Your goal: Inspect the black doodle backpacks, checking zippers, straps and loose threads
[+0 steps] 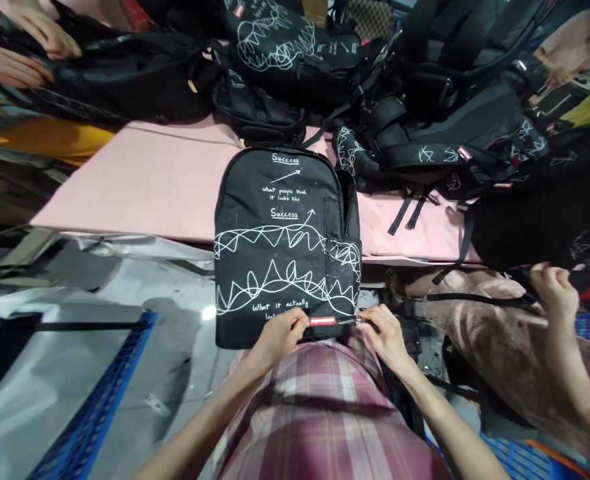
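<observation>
- Because the black backpack lies across the near edge of the pink worktop, its lower end by the plaid garment, the cloth there probably has little firm backing; holding it taut would make close work steadier.
- Further right, the left hand overlaps the white lettering near the bag's bottom. Its fingers are drawn together in a pinch on the bag's cloth at the left end of the red label; how much cloth they take up is hidden.
- Next comes the label itself, lying level and uncovered between the two hands. Good work here likely means pinning that left end firmly, without puckering the fabric.
- At the label's right end sits a slim metal tool, too small to identify; its tip is best kept low and clear of the printed lines.
- Rightmost, the right hand grips the tool between thumb and fingers, close together; a light, short stroke should suit.
</observation>
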A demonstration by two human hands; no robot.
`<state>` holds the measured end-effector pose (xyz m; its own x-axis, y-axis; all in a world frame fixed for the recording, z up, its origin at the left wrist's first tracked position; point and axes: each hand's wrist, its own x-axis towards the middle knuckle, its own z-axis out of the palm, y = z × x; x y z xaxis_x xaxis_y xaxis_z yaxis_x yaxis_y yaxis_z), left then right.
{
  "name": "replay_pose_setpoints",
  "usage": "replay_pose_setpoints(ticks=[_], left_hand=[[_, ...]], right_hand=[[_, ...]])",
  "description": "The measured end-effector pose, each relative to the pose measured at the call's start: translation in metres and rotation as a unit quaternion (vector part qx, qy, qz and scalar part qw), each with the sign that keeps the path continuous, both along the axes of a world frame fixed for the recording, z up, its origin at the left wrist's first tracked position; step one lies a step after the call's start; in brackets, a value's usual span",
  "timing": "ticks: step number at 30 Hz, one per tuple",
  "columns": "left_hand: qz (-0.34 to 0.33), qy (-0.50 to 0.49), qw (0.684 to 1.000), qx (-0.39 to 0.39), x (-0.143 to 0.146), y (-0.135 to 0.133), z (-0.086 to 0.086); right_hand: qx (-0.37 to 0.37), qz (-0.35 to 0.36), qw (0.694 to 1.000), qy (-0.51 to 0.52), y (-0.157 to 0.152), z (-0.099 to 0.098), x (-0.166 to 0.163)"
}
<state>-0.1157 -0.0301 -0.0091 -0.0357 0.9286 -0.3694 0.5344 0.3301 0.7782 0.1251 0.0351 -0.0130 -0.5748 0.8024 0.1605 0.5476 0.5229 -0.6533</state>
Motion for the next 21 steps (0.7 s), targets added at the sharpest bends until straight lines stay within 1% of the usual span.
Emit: replay_pose_setpoints(ticks=[4, 8, 15, 21], left_hand=[[0.007, 0.000, 1.000, -0.011, 0.001, 0.000, 0.001], [0.005, 0.001, 1.000, 0.001, 0.002, 0.000, 0.001], [0.005, -0.013, 1.000, 0.007, 0.002, -0.002, -0.003], [0.012, -0.014, 1.000, 0.009, 0.000, -0.001, -0.003]], right_hand=[[-0.001, 0.005, 1.000, 0.017, -0.003, -0.003, -0.003], [0.001, 0.021, 1.000, 0.018, -0.001, -0.004, -0.007], [0.056, 0.063, 0.996, 0.016, 0.001, -0.006, -0.012], [0.071, 0.072, 0.995, -0.007, 0.000, -0.004, -0.016]])
